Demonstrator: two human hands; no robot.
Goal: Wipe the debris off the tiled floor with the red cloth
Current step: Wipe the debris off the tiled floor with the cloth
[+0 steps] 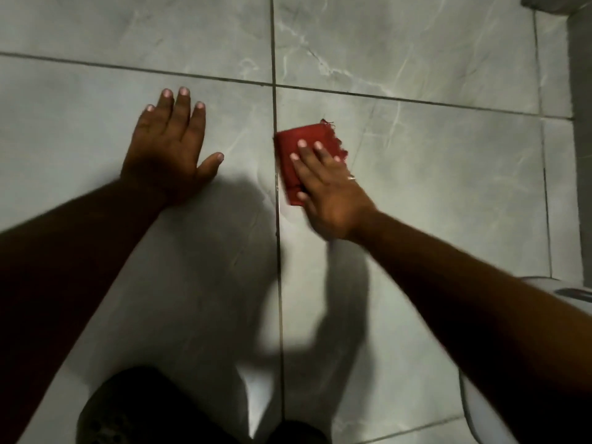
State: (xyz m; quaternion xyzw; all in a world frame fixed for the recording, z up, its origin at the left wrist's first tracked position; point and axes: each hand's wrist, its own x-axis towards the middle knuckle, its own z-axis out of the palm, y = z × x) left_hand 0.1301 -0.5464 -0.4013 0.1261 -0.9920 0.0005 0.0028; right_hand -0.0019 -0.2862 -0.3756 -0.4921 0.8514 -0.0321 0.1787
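A folded red cloth (296, 149) with frayed edges lies flat on the grey marbled tiled floor (416, 174), just right of a dark vertical grout line. My right hand (326, 190) presses down on the cloth, fingers spread over its near half, a ring on one finger. My left hand (169, 152) rests palm-down on the tile to the left, fingers apart, holding nothing. A faint pale smear shows along the grout line (278, 200) beside the cloth. No distinct debris is visible.
A white rounded object (480, 411) sits at the lower right, partly behind my right forearm. A grey wall edge or step (581, 123) runs down the right side. My dark-clothed knees (134, 408) are at the bottom. Shadows of my arms fall across the middle tiles.
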